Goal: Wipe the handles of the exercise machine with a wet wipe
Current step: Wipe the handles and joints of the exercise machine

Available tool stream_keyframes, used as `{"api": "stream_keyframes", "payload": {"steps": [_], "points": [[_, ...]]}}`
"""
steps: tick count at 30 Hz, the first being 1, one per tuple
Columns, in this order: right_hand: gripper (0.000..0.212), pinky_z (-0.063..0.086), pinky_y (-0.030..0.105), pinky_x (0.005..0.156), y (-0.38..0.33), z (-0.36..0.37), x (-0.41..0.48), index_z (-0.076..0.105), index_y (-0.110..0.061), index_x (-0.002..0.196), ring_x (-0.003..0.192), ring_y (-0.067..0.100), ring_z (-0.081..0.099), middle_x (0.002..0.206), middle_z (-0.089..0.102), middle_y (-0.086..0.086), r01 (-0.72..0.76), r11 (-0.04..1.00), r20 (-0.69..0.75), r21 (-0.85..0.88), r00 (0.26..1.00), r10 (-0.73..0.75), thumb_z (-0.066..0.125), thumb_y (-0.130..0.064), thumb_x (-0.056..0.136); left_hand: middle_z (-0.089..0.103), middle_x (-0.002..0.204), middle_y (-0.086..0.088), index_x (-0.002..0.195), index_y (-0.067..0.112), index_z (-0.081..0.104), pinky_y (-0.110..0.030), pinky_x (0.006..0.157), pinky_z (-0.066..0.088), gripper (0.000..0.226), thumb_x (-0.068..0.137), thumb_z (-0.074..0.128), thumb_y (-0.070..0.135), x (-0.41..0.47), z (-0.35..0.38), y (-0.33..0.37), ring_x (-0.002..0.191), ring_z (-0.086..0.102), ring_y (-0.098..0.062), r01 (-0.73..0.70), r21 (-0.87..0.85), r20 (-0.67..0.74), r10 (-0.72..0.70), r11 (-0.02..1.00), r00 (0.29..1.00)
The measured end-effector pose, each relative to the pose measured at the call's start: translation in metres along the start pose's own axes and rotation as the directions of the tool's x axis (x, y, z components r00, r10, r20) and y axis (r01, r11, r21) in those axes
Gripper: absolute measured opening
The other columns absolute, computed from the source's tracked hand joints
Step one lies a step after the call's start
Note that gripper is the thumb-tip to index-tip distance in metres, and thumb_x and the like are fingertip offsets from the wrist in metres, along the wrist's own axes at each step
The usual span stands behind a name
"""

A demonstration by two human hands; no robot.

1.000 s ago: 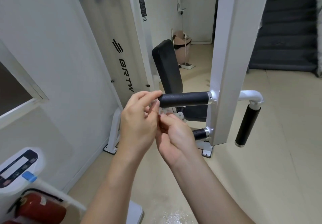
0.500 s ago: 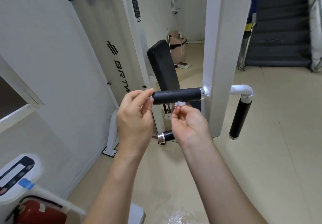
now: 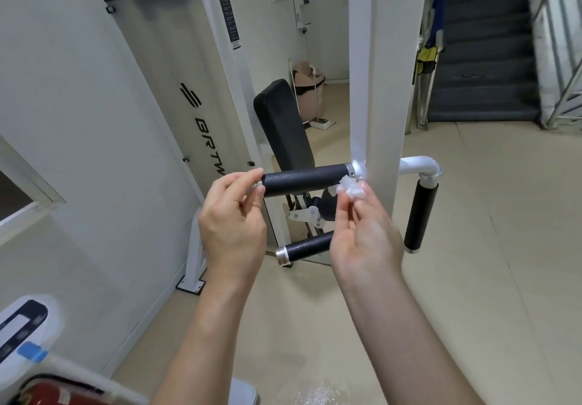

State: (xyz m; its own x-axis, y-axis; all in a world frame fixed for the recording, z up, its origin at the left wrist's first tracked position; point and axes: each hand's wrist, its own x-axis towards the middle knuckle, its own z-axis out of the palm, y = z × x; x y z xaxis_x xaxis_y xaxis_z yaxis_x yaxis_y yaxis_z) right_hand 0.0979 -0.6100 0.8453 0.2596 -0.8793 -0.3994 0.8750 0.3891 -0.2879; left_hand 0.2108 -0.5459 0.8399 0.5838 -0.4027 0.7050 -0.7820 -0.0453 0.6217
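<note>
The beige tiled floor [image 3: 472, 278] carries the machine [image 3: 387, 90], whose white foot [image 3: 190, 283] sits flat on it by the left wall. Farther back a tan bin [image 3: 307, 90] stands near the far wall, with a flat white scale [image 3: 322, 124] just in front. Dark stairs [image 3: 485, 58] rise from the floor at the far right. A glistening patch [image 3: 315, 396] lies at the bottom edge.

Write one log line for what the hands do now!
right hand: pinches wet wipe beside upper handle | left hand: fingertips at its free end
</note>
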Motion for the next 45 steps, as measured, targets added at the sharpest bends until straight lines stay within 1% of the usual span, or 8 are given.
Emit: {"api": "stream_keyframes", "payload": {"steps": [8, 12, 19, 23, 30, 33, 40, 45], "points": [[0.016, 0.056, 0.019, 0.07, -0.027, -0.011, -0.03, 0.069, -0.004, 0.085, 0.077, 0.017, 0.067, 0.09, 0.071, 0.013, 0.047, 0.983, 0.254, -0.176, 0.967, -0.001, 0.058, 0.009, 0.085, 0.06, 0.099, 0.0, 0.101, 0.016, 0.072, -0.014, 0.074, 0.041, 0.015, 0.089, 0.064, 0.013, -0.009, -0.006, 0.018, 0.088, 0.051, -0.015, -0.128, 0.12, -0.081, 0.138, 0.985, 0.987], [0.017, 0.055, 0.02, 0.066, -0.033, -0.023, -0.029, 0.068, -0.004, 0.084, 0.075, 0.018, 0.068, 0.085, 0.07, 0.015, 0.087, 0.915, 0.389, -0.393, 0.918, 0.08, 0.058, 0.011, 0.083, 0.07, 0.09, 0.006, 0.108, 0.028, 0.066, -0.018, 0.068, 0.049, 0.025, 0.092, 0.053, 0.043, -0.032, -0.006, 0.051, 0.08, 0.065, -0.008, 0.214, -0.312, 0.365, -0.091, 0.926, 0.927], [0.032, 0.049, 0.02, 0.059, -0.049, -0.057, -0.022, 0.07, -0.013, 0.076, 0.066, 0.012, 0.063, 0.074, 0.07, 0.003, 0.54, 0.453, 0.635, -0.709, 0.769, 0.077, 0.059, 0.017, 0.077, 0.065, 0.066, -0.005, 0.08, 0.014, 0.072, -0.02, 0.049, 0.041, 0.015, 0.08, 0.063, 0.025, -0.063, -0.004, 0.047, 0.055, 0.051, -0.011, 0.581, -0.557, 0.456, -0.366, 0.593, 0.811], [0.031, 0.05, 0.029, 0.056, -0.05, -0.081, -0.016, 0.066, -0.025, 0.085, 0.071, 0.025, 0.064, 0.083, 0.067, 0.0, 0.562, 0.19, 0.593, -0.805, 0.762, 0.259, 0.056, 0.0, 0.07, 0.059, 0.065, -0.011, 0.079, 0.011, 0.062, -0.022, 0.04, 0.037, 0.009, 0.085, 0.063, 0.016, -0.09, 0.002, 0.038, 0.045, 0.045, -0.013, 0.648, -0.517, 0.42, -0.493, 0.559, 0.761], [0.029, 0.04, 0.021, 0.054, -0.061, -0.098, -0.01, 0.069, -0.033, 0.09, 0.063, 0.008, 0.052, 0.068, 0.069, -0.006, 0.637, -0.241, 0.489, -0.732, 0.738, 0.465, 0.052, -0.013, 0.078, 0.053, 0.067, -0.003, 0.073, 0.02, 0.062, -0.022, 0.043, 0.033, 0.028, 0.089, 0.057, -0.003, -0.117, 0.008, 0.022, 0.046, 0.04, -0.014, 0.668, -0.418, 0.352, -0.568, 0.615, 0.744], [0.031, 0.039, 0.033, 0.057, -0.063, -0.099, -0.006, 0.073, -0.027, 0.082, 0.065, 0.029, 0.052, 0.06, 0.067, -0.002, 0.513, -0.119, 0.388, -0.85, 0.762, 0.518, 0.048, -0.009, 0.079, 0.047, 0.057, 0.002, 0.078, 0.024, 0.07, -0.022, 0.047, 0.035, 0.021, 0.084, 0.065, 0.004, -0.126, 0.012, 0.011, 0.048, 0.041, -0.011, 0.65, -0.272, 0.381, -0.541, 0.709, 0.75], [0.012, 0.051, 0.02, 0.056, -0.044, -0.106, 0.009, 0.064, -0.005, 0.081, 0.054, 0.015, 0.056, 0.071, 0.063, 0.012, -0.046, 0.635, 0.18, -0.771, 0.941, 0.288, 0.062, 0.006, 0.084, 0.054, 0.049, -0.001, 0.07, 0.025, 0.073, -0.017, 0.043, 0.034, 0.011, 0.077, 0.075, 0.017, -0.135, 0.016, 0.016, 0.039, 0.04, -0.012, 0.598, -0.202, 0.557, -0.412, 0.775, 0.722], [0.013, 0.053, 0.026, 0.063, -0.026, -0.112, 0.002, 0.07, 0.001, 0.095, 0.069, 0.023, 0.062, 0.078, 0.066, 0.017, -0.052, 0.692, 0.23, -0.72, 0.923, 0.309, 0.059, -0.003, 0.089, 0.06, 0.058, -0.006, 0.079, 0.029, 0.068, -0.032, 0.051, 0.049, 0.01, 0.077, 0.075, 0.022, -0.13, 0.032, 0.016, 0.051, 0.055, -0.021, 0.465, -0.1, 0.437, -0.381, 0.879, 0.815]]}}
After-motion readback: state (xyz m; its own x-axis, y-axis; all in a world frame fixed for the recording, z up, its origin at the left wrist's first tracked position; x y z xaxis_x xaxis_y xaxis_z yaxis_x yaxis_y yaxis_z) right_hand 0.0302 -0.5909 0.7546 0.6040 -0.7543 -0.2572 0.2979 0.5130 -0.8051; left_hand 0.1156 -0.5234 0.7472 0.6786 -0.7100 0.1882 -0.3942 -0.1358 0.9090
